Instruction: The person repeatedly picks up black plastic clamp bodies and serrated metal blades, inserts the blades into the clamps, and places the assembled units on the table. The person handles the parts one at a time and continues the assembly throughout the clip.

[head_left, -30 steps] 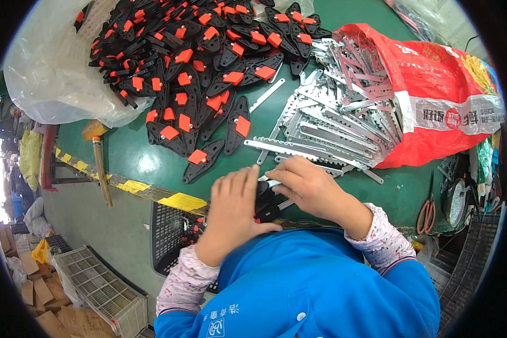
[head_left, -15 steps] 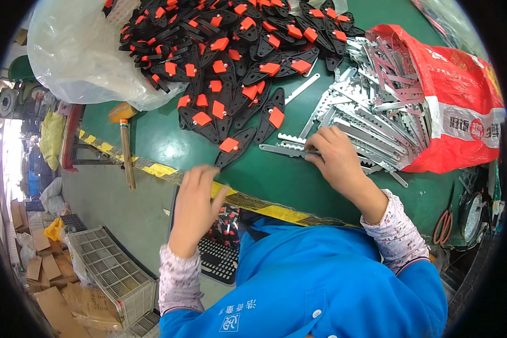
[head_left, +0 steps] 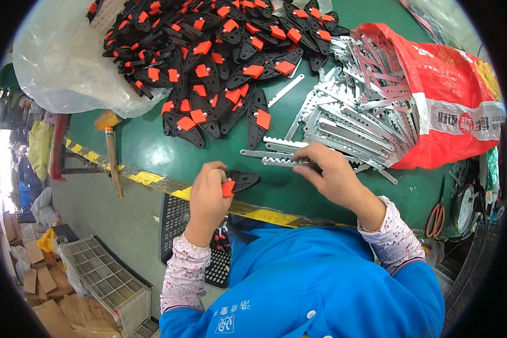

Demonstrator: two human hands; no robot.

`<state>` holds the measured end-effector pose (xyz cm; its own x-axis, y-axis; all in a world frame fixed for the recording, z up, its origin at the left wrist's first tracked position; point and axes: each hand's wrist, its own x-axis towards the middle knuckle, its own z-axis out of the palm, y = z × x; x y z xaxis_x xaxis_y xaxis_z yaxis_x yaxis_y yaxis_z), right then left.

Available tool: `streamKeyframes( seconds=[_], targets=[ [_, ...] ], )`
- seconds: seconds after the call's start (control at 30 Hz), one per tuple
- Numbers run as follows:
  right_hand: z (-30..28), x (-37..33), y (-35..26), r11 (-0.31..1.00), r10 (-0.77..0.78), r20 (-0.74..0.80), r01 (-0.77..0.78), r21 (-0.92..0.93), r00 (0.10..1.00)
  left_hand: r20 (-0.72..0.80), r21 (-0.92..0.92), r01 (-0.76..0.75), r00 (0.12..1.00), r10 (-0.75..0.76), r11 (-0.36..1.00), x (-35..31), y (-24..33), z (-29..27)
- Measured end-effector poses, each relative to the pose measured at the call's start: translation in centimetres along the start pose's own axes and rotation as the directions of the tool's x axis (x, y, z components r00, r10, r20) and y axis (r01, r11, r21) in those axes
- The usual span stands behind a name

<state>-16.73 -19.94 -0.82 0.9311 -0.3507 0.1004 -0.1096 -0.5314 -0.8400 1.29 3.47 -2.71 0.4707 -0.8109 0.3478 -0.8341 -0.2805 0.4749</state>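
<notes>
My left hand (head_left: 207, 194) grips a black plastic part with a red tab (head_left: 245, 181) near the table's front edge; its tapered end points right. In my right hand (head_left: 331, 173), thumb and fingers pinch a toothed metal strip (head_left: 277, 161) at its right end. Just beyond it lie more strips, loose on the table. A heap of the same black parts with red tabs (head_left: 205, 98) spreads over the far middle. To its right, a pile of silver toothed strips (head_left: 355, 132) spills from a red woven sack (head_left: 434, 79).
The green table (head_left: 169, 160) has yellow-black tape (head_left: 270, 217) on its front edge. A mallet (head_left: 112, 152) lies at the left, by a clear plastic bag (head_left: 56, 73). Scissors (head_left: 435, 219) are at the right. Below stand a black crate (head_left: 172, 225) and a pale crate (head_left: 104, 276).
My left hand has picked up the nearest black part and turned it, bringing it toward the table's edge. My right hand has taken a toothed strip from the pile's near side.
</notes>
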Motion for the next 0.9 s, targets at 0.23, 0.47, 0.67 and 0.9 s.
streamKeyframes(
  seconds=[0.23,0.47,0.67,0.9],
  targets=[
    [0.3,0.1,-0.7,0.994,-0.097,0.057,0.099,-0.044,0.994,-0.028,0.119,-0.039,0.999,0.043,0.992,-0.3,0.0,-0.7],
    [-0.1,-0.2,-1.6,0.951,-0.188,0.104,0.208,-0.228,0.977,0.074,0.012,-0.004,0.997,0.003,1.0,0.0,1.8,-0.7],
    [-0.3,0.2,-2.0,0.798,-0.362,0.053,0.339,-0.498,0.93,0.29,-0.092,-0.115,0.947,0.137,0.989,0.4,3.3,-1.6],
    [1.7,-0.7,-1.5,0.918,-0.276,0.133,0.302,-0.258,0.952,0.301,-0.17,-0.095,0.943,0.143,0.981,0.7,3.2,-2.1]
  ],
)
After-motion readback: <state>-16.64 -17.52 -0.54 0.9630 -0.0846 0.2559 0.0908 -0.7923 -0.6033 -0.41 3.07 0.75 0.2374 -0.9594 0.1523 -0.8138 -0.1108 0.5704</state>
